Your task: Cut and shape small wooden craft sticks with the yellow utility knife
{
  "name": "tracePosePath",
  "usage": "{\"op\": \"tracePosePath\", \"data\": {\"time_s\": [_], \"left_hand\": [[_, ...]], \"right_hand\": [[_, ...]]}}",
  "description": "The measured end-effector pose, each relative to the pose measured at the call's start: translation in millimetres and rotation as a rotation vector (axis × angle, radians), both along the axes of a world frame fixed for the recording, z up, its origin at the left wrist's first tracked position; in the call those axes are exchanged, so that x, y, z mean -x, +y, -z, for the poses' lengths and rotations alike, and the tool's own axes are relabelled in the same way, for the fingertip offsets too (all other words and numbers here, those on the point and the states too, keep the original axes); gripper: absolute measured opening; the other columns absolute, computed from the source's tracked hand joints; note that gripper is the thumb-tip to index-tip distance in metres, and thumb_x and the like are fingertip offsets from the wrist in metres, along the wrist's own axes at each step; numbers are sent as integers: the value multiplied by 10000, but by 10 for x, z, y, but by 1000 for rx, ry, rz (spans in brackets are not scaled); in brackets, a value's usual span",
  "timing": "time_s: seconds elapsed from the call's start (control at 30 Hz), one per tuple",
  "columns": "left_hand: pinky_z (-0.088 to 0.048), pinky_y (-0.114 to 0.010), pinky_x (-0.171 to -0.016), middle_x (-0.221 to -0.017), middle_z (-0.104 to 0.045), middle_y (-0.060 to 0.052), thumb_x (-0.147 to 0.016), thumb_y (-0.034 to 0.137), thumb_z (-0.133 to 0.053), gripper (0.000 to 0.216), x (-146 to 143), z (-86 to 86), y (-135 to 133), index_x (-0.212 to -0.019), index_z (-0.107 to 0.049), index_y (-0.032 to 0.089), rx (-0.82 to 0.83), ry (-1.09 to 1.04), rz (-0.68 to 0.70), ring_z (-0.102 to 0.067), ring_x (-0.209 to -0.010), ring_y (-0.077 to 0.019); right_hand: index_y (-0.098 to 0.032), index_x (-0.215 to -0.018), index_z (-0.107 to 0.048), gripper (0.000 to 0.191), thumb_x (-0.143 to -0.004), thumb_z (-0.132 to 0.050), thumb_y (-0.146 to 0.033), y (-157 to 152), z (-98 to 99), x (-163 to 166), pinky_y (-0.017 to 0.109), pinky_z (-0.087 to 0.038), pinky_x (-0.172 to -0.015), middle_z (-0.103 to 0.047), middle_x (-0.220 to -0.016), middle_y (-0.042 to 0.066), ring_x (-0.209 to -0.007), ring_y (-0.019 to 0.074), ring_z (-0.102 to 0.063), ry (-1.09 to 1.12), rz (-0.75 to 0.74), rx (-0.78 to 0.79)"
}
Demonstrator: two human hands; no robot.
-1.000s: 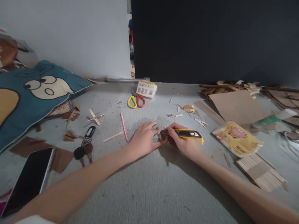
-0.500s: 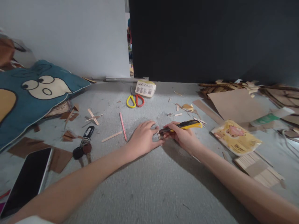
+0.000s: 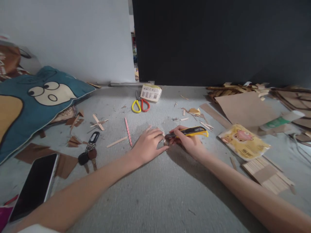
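My right hand [image 3: 189, 142] grips a yellow and black utility knife [image 3: 191, 131], its tip pointing left toward my other hand. My left hand [image 3: 146, 145] rests on the grey floor with fingers curled and pinched on a small piece right at the knife tip; the piece is too small to name. The two hands touch at the fingertips in the middle of the floor.
Scissors [image 3: 140, 105] with yellow and red handles lie beyond, next to a small pack [image 3: 151, 92]. Keys [image 3: 88, 150], a phone [image 3: 34, 187], a pink stick [image 3: 127, 131] and wood scraps lie left. A blue cushion [image 3: 36, 103] sits far left. Cardboard [image 3: 245, 108], a yellow packet [image 3: 243, 142] and stacked sticks [image 3: 266, 173] lie right.
The knife's rear end rose from lying low to a flatter, higher angle. Both hands shifted slightly and stay together at the knife tip.
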State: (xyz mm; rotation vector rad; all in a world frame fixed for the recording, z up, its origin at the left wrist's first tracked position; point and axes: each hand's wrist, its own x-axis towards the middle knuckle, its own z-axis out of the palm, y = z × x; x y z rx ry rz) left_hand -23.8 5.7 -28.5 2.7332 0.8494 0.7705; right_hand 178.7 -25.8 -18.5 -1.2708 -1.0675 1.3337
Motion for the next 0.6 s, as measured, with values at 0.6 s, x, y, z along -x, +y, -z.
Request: {"op": "tracePosePath", "data": {"time_s": [0.6], "left_hand": [[-482,-480,-1154,-1251,-744,-121,-924,318,-758,139,-12,35,-19,-940,-777,181,50,4,7,-638,-1300,-270]], "right_hand": [[-260,-799,-653,145,-857,-658,-392,-12,-27,21,321,-585,-658,-761,-752,8,-635,186,-717,24,7,-15]]}}
